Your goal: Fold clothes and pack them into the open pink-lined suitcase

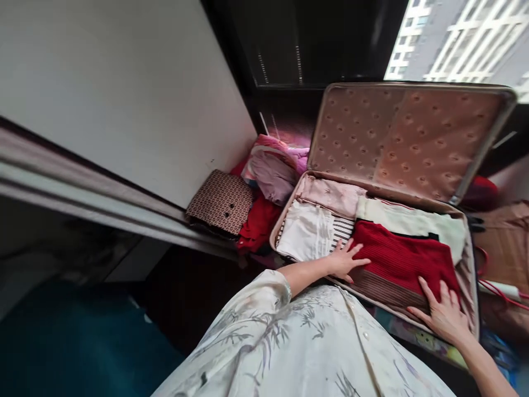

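Note:
An open suitcase (285, 220) with a pink patterned lining lies in front of me, its lid (405, 138) leaning back. Inside, a folded red and brown knit garment (405, 253) fills the near right part. My left hand (345, 260) rests with spread fingers on its left edge. On its right side lies my right hand (446, 314), fingers also apart. Behind the knit sits a folded cream garment (417, 218). To the left are folded white clothing (303, 231), a black-and-white striped piece (343, 230) and a pale pink garment (330, 194).
Left of the suitcase is a pile with a brown patterned item (223, 201), red cloth (260, 223) and mauve clothing (273, 176). A white panel (124, 94) stands at the left. Brown bags (504, 242) and a red cord (500, 292) are at the right. A window (458, 38) is behind.

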Motion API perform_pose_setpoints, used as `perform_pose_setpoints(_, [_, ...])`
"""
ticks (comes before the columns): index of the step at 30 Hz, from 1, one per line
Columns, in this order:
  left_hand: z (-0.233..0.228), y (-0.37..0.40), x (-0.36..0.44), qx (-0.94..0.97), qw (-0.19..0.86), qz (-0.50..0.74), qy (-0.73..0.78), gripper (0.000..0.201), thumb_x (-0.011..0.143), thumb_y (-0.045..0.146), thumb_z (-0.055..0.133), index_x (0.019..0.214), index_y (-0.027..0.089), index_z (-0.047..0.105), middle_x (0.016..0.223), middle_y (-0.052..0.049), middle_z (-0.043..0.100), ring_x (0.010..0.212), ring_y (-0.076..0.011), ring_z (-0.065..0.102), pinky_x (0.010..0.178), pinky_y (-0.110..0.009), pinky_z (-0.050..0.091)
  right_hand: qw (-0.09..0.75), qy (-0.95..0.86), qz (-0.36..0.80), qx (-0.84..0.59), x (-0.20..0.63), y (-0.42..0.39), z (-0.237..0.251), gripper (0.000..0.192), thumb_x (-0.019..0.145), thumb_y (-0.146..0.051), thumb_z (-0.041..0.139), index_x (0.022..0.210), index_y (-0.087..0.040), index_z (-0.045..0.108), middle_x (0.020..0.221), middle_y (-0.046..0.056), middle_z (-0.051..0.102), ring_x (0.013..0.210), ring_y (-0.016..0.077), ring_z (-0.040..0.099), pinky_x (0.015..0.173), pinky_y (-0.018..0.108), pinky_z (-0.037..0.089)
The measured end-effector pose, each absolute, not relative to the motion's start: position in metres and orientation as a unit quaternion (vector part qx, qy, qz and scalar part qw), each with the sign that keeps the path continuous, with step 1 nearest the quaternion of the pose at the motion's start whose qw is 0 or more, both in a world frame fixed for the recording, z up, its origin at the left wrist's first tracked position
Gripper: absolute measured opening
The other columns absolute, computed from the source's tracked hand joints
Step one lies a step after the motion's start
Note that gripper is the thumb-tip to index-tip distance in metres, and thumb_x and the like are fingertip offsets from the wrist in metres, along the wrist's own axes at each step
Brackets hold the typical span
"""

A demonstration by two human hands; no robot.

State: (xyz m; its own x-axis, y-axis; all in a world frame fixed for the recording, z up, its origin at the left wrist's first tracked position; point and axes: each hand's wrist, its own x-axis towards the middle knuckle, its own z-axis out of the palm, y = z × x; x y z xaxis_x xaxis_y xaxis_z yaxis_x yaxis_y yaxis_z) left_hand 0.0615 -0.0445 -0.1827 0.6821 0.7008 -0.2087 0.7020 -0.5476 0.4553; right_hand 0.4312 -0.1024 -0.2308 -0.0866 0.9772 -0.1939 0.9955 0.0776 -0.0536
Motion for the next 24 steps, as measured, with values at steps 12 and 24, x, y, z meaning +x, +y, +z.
perform_pose_setpoints(12, [-0.222, -0.113, -0.256, 0.452, 0.219, 0.269, 0.822, 0.068, 0.088, 0.029, 0.073, 0.152, 0.026, 0.050, 0.160, -0.018, 0.042, 0.152, -0.0394, 0.034, 0.120, -0.062, 0.034, 0.136, 0.774, -0.017, 0.618, 0.300, -0.099, -0.170, 0.069, 0.096, -0.053, 0.027, 0.142, -0.015, 0.060, 0.141, 0.023, 0.059, 0.109, 0.0418, 0.066, 0.084, 0.057, 0.053])
perform_pose_setpoints(24, [-0.257, -0.103, -0.345, 0.540, 0.304, -0.009, 0.785, 0.068, 0.092, 0.020, 0.054, 0.159, 0.029, 0.042, 0.154, -0.018, 0.049, 0.128, -0.0372, 0.058, 0.101, -0.051, 0.051, 0.091, 0.806, -0.132, 0.570, 0.154, -0.073, -0.153, 0.060, 0.096, -0.051, 0.031, 0.137, -0.019, 0.062, 0.129, 0.018, 0.068, 0.103, 0.0340, 0.072, 0.079, 0.045, 0.058])
